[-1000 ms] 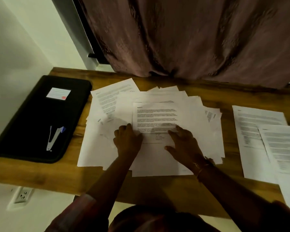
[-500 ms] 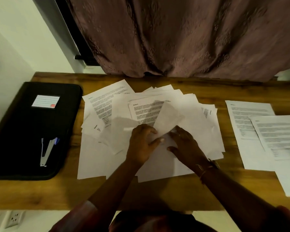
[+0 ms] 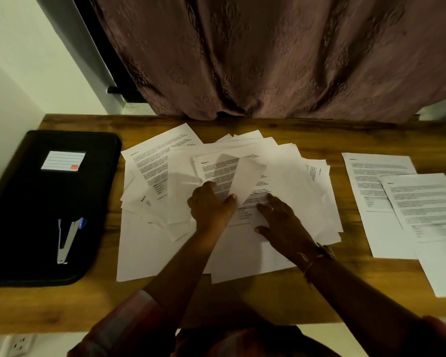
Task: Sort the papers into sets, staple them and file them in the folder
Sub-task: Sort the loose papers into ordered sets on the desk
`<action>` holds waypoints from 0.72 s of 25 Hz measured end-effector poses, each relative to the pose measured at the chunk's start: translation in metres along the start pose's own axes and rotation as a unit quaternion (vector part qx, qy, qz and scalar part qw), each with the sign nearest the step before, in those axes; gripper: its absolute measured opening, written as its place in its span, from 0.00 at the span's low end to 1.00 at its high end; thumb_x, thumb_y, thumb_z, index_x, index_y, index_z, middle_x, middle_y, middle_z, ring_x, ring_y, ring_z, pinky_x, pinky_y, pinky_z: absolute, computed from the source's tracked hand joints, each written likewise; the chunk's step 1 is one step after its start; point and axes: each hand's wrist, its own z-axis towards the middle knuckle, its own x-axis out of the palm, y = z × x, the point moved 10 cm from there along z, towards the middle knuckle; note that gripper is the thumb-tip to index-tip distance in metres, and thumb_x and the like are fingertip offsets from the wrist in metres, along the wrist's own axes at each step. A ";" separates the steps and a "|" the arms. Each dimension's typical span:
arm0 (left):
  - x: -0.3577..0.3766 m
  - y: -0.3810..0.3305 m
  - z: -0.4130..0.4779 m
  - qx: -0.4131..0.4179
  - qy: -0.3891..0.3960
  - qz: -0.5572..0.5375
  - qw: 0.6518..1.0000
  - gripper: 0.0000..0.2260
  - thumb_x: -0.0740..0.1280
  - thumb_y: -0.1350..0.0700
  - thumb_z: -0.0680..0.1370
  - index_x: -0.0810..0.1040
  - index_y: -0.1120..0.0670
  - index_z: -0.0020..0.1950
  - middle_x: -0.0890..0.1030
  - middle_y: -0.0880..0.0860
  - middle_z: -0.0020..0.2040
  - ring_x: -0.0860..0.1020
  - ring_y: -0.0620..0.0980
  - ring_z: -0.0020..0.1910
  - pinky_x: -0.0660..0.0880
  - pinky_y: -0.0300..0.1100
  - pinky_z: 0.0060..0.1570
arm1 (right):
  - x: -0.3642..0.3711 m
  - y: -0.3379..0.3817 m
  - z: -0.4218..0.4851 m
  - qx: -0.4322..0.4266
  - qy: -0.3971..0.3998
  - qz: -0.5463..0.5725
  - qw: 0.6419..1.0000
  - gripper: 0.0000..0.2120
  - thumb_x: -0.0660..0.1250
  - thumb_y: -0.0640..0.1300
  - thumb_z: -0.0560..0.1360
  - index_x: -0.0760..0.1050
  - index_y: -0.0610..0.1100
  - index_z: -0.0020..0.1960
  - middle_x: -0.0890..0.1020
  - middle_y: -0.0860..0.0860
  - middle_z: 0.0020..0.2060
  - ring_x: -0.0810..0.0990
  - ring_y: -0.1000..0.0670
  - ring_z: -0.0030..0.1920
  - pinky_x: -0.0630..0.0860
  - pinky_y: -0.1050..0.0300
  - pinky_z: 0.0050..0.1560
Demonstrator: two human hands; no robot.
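A loose heap of white printed papers covers the middle of the wooden desk. My left hand pinches the lower corner of one sheet and holds it folded up off the heap. My right hand lies flat with spread fingers on the printed page just to its right. Two sorted sheets lie overlapping at the right. A black folder sits shut at the left, with a stapler lying on its cover.
A brownish curtain hangs behind the desk's far edge. A white label is stuck on the folder. A wall socket shows below the desk's front edge at the left.
My left hand moved right from resting on the heap and took hold of a sheet's corner, lifting and folding it upward. My right hand stayed pressed on the papers.
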 end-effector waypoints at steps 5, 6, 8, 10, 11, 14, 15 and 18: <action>0.001 0.008 0.005 -0.026 -0.016 -0.082 0.996 0.35 0.76 0.50 0.68 0.67 0.51 0.72 0.72 0.55 0.66 0.66 0.58 0.69 0.73 0.62 0.65 | -0.001 0.000 0.000 -0.002 -0.004 -0.004 1.000 0.32 0.68 0.51 0.79 0.61 0.46 0.78 0.54 0.43 0.80 0.56 0.41 0.78 0.65 0.45 0.74; 0.000 0.008 0.005 -0.034 -0.017 -0.095 0.995 0.36 0.76 0.51 0.68 0.65 0.53 0.73 0.70 0.56 0.67 0.65 0.58 0.69 0.73 0.61 0.65 | -0.001 0.001 0.000 -0.003 -0.005 -0.004 1.000 0.32 0.68 0.51 0.78 0.61 0.45 0.78 0.54 0.43 0.80 0.57 0.41 0.78 0.65 0.44 0.74; -0.002 0.006 0.006 -0.050 -0.017 -0.098 0.994 0.38 0.77 0.52 0.69 0.63 0.55 0.74 0.67 0.58 0.69 0.63 0.59 0.71 0.73 0.60 0.66 | -0.002 0.003 0.000 -0.006 -0.006 -0.004 1.000 0.31 0.68 0.50 0.78 0.61 0.45 0.78 0.54 0.43 0.80 0.57 0.41 0.78 0.65 0.44 0.74; -0.002 0.006 0.008 -0.060 -0.007 -0.105 0.993 0.37 0.77 0.52 0.69 0.64 0.56 0.74 0.68 0.59 0.69 0.64 0.60 0.72 0.73 0.59 0.66 | -0.003 0.003 -0.001 -0.009 -0.007 -0.005 1.000 0.31 0.68 0.50 0.78 0.62 0.46 0.77 0.55 0.43 0.80 0.57 0.41 0.78 0.65 0.44 0.74; -0.002 0.006 0.011 -0.061 -0.006 -0.113 0.992 0.37 0.77 0.50 0.67 0.65 0.55 0.73 0.70 0.58 0.68 0.66 0.60 0.71 0.74 0.60 0.65 | -0.004 0.003 -0.001 -0.009 -0.008 -0.003 1.000 0.31 0.69 0.50 0.78 0.62 0.46 0.77 0.55 0.43 0.79 0.57 0.40 0.78 0.66 0.44 0.74; -0.001 0.013 0.021 -0.069 -0.025 -0.111 0.991 0.39 0.74 0.41 0.57 0.71 0.52 0.65 0.77 0.56 0.61 0.76 0.61 0.63 0.81 0.59 0.54 | -0.006 0.000 -0.001 -0.003 -0.013 0.013 1.000 0.31 0.69 0.50 0.78 0.63 0.45 0.77 0.55 0.42 0.79 0.57 0.40 0.77 0.65 0.42 0.74; 0.000 0.018 0.025 -0.072 -0.031 -0.095 0.992 0.39 0.73 0.39 0.56 0.72 0.53 0.64 0.78 0.57 0.60 0.77 0.61 0.60 0.81 0.59 0.53 | -0.005 0.001 -0.001 -0.003 -0.012 0.013 1.000 0.31 0.69 0.51 0.77 0.63 0.45 0.77 0.54 0.42 0.79 0.57 0.39 0.77 0.65 0.41 0.74; 0.009 0.017 0.037 -0.030 -0.028 0.005 0.999 0.38 0.70 0.32 0.58 0.75 0.55 0.61 0.79 0.60 0.56 0.77 0.64 0.56 0.78 0.61 0.57 | -0.007 -0.004 -0.003 -0.007 -0.027 0.016 0.999 0.32 0.70 0.52 0.76 0.65 0.44 0.76 0.56 0.40 0.79 0.58 0.37 0.77 0.66 0.37 0.72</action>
